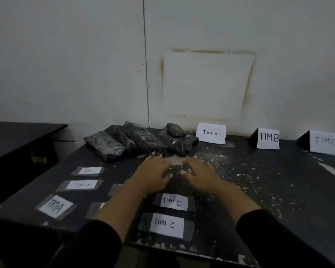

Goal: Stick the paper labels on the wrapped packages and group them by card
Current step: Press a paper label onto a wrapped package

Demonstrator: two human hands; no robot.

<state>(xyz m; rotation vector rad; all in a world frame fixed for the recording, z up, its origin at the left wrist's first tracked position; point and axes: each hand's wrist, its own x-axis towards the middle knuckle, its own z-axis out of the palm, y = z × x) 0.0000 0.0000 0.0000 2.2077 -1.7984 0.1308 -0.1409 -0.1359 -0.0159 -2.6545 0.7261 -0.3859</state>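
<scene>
– Left hand (153, 171) and right hand (199, 173) are spread flat, side by side, empty; packages (139, 141) heaped at twelve o'clock.
– Cards (268, 138) at one. Labels (173, 201) taped at six and nine may tear in peeling; two half-hidden, perhaps TIM B, risk missorting.

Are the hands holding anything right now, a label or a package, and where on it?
Nothing is held. The left hand and right hand are spread, palms down, over the table, just in front of the wrapped packages.
</scene>
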